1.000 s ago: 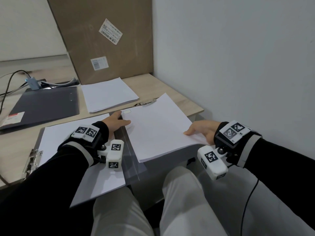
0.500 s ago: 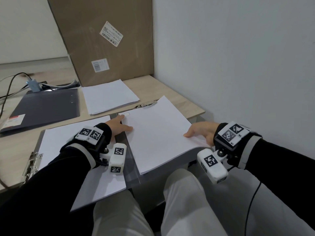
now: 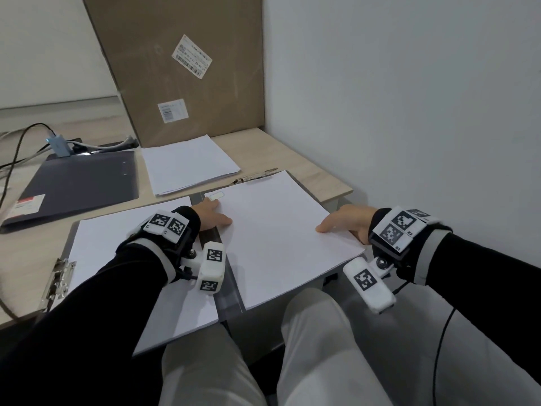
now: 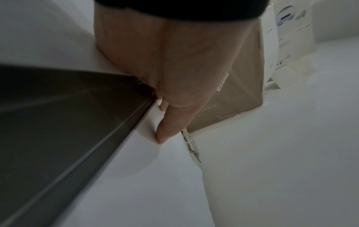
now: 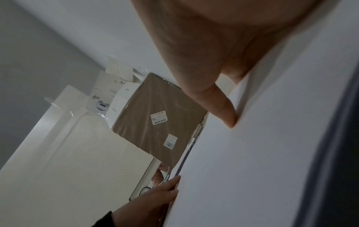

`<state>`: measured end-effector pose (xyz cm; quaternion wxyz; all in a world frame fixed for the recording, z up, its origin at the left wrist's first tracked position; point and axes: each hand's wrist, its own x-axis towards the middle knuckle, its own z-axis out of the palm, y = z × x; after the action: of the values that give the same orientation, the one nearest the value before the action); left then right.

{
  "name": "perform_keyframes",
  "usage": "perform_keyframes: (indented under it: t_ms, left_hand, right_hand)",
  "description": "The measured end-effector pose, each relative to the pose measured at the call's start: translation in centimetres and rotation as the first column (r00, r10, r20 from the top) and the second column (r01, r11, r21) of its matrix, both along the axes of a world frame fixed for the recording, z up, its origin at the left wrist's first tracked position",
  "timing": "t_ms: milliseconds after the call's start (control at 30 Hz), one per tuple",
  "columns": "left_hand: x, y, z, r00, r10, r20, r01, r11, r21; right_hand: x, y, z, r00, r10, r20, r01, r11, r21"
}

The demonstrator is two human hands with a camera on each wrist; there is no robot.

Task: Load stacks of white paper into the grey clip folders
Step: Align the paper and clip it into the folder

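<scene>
White paper stack [image 3: 281, 235], head view: lies on the right leaf of the open grey clip folder [image 3: 227, 300], which overhangs the near edge of the desk [image 3: 292, 150] at its right end. Top edge of the stack sits at the metal clip [image 3: 254, 177]; whether the clip has closed on it cannot be told.
Left hand [image 3: 211, 215]: on the stack's left edge beside the folder spine, thumb laid flat on the sheet, other fingers hidden.
Right hand [image 3: 345, 222]: at the stack's right edge, thumb on top, fingers out of sight beneath; reads as a pinch.
Left leaf: a second sheaf [image 3: 117, 244] lies on it, a second clip [image 3: 57, 278] at its outer edge near the desk's left side.
Closed dark folder [image 3: 79, 183], far left, not yet loaded as far as can be seen.
Loose paper pile [image 3: 188, 164], beside it toward the far edge, in front of a cardboard box [image 3: 187, 68] leaning on the wall.

Left wrist view: left hand [image 4: 174, 69] with the thumb pressed onto white paper [image 4: 155, 176], just beside the grey folder edge [image 4: 68, 122]; remaining fingers largely hidden.

Right wrist view: right hand [image 5: 213, 53], thumb tip down on the sheet, fingers unseen. Left hand visible at the far paper edge.

Status, as judged: one folder nearly filled, stack being squared; clipping, closing, and at least one more folder and pile remain.
</scene>
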<state>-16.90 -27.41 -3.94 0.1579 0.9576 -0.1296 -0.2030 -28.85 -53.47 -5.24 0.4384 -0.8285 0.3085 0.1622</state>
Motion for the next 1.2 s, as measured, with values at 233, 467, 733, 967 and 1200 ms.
perform_keyframes:
  t_ms: [233,467,733,967,1200]
  left_hand:
    - [-0.6,0.0,0.3,1.000,0.016,0.007,-0.016,1.000,-0.008]
    - [-1.3,-0.3,0.6,0.998,0.051,0.034,-0.050,0.998,-0.024]
    - [-1.2,-0.3,0.5,0.998,0.058,0.036,-0.058,0.998,-0.002]
    - [-0.8,-0.3,0.2,0.997,0.066,0.043,-0.066,0.998,-0.015]
    - [-0.8,-0.6,0.2,0.997,0.076,0.033,-0.075,0.997,-0.032]
  right_hand:
    - [0.3,-0.8,-0.1,0.978,-0.047,0.201,0.081,0.983,-0.166]
    - [-0.1,-1.1,-0.2,0.975,-0.091,0.203,0.112,0.989,-0.095]
    - [0.0,-1.3,-0.8,0.959,-0.138,0.247,0.172,0.978,-0.121]
    - [-0.5,-1.1,-0.5,0.946,-0.156,0.285,0.178,0.983,-0.052]
    - [-3.1,-0.5,0.7,0.900,-0.021,0.436,0.057,0.996,-0.068]
